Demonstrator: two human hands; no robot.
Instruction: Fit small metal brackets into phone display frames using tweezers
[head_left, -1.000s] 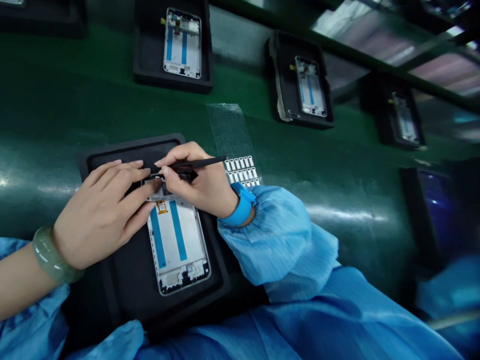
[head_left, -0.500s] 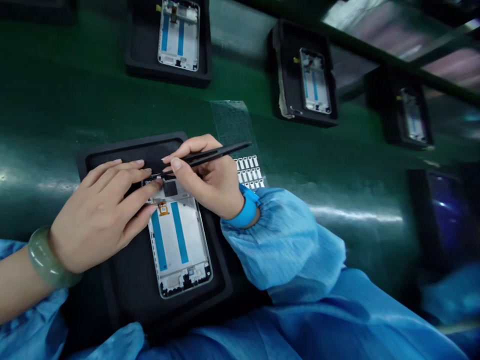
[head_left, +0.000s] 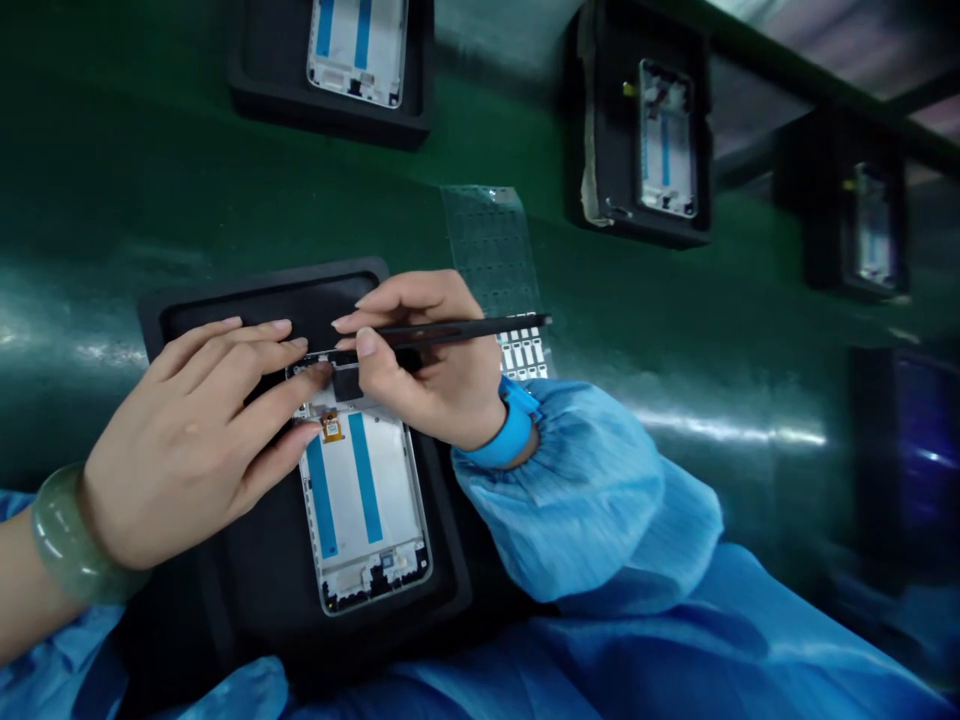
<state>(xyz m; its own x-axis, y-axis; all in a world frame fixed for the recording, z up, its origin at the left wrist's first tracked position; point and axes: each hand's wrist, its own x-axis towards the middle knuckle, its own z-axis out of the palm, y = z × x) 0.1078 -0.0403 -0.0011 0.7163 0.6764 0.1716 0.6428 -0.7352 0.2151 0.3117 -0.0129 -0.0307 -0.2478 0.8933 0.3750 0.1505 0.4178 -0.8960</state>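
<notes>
An open phone frame (head_left: 390, 480) with a silver inside and two blue strips lies in a black tray (head_left: 255, 590). My left hand (head_left: 202, 420) rests over its upper left corner, fingers stretched out and index fingertip on the frame's top part. A small orange flex cable (head_left: 331, 428) shows just beyond the thumb tip. Black tweezers (head_left: 472, 329) are pinched in my right hand (head_left: 442, 370), lying nearly level across the fingers. Their tips are at the frame's top edge; whether they grip anything is too small to tell.
Right of my right hand lies a clear sheet (head_left: 491, 245) carrying rows of small white stickers (head_left: 525, 350). Further black trays with phone frames stand along the green bench (head_left: 135, 180), among them a back tray (head_left: 330, 125) and a back right tray (head_left: 600, 150).
The tweezers have turned from slanting up to nearly level, and my right hand has shifted slightly right. My left hand stays on the frame. The view has shifted, so the back trays sit differently.
</notes>
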